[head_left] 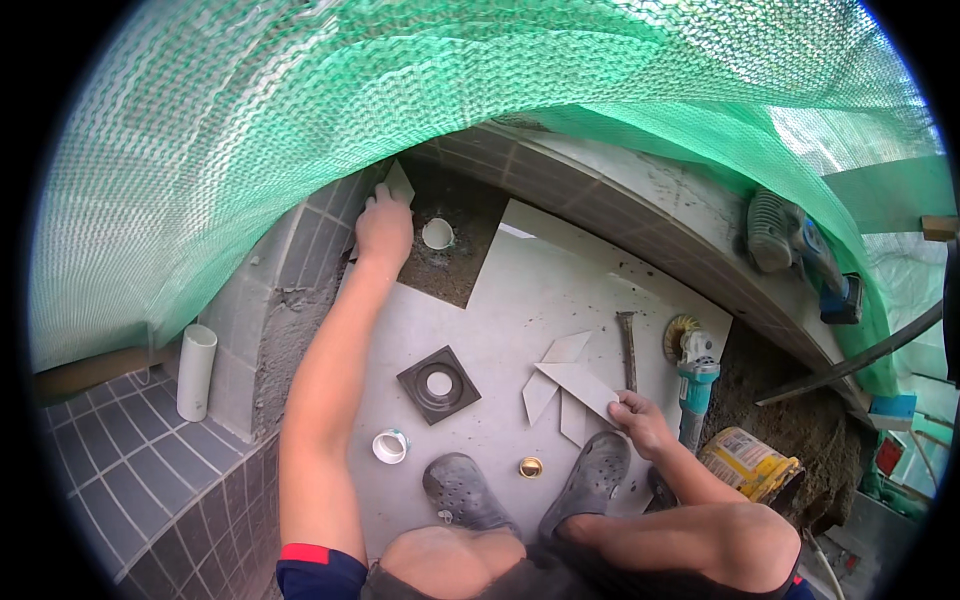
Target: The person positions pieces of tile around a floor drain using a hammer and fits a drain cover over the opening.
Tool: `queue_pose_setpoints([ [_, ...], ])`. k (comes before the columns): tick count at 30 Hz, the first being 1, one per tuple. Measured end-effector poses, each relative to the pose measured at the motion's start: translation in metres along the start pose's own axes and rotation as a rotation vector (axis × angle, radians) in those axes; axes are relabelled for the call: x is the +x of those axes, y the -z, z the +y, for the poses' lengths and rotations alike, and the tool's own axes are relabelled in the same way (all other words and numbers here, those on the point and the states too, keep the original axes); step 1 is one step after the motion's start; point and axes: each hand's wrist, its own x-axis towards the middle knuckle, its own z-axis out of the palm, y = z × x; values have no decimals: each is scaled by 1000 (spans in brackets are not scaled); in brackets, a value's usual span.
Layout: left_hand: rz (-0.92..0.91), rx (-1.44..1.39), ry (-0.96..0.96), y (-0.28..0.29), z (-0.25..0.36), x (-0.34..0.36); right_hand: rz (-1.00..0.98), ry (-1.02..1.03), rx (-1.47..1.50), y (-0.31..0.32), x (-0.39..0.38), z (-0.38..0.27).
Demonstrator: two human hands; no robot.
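My left hand (384,228) reaches into the far left corner, closed on a pale cut tile piece (400,183) held near the dark tiled wall. Beside it a round white drain pipe (438,234) stands in a bare patch of mortar (464,264). In my right hand (643,420), low over the floor, is the end of a pointed tile strip (578,386). Under and around that strip lie more pale tile offcuts (566,348). To the left of them a dark square drain frame (438,384) with a round hole rests on the large floor tile (480,345).
Right of the offcuts lie a hammer (628,350) and a teal angle grinder (697,375). A white pipe ring (391,446) and a brass fitting (531,467) sit near my shoes. A yellow bucket (748,462), ledge tool (790,240), white pipe (197,372) and green netting (400,80) surround me.
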Motion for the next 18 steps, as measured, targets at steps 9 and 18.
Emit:
queue_pose_setpoints([
  [9, -35, 126, -103, -13, -6, 8, 318, 354, -928, -35, -22, -25],
  [18, 58, 250, -130, -12, -23, 10, 429, 381, -987, -13, -20, -41],
])
